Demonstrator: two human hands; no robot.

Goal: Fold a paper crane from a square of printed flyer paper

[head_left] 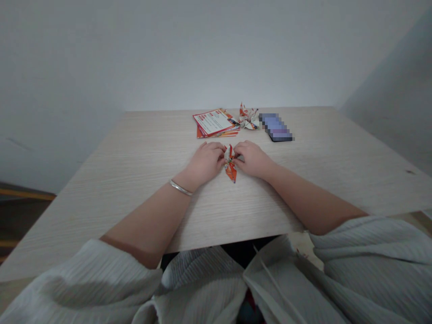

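Between my hands, just above or on the table, is a folded paper figure (231, 169) in orange and white printed paper, with a pointed orange end toward me. My left hand (209, 158), with a silver bangle on its wrist, pinches the figure's left side. From the other side, the fingers of my right hand (252, 158) close on its right side. Part of the paper is hidden behind the fingertips. Beyond my hands lies another folded paper piece (249, 119) in similar orange and white print, with several points sticking up.
A fanned stack of printed leaflets (216, 122) lies toward the back of the pale wooden table (135, 148). A phone (276, 128), its screen blurred out, is to the right of the folded piece. A white wall (216, 54) rises behind the table's far edge.
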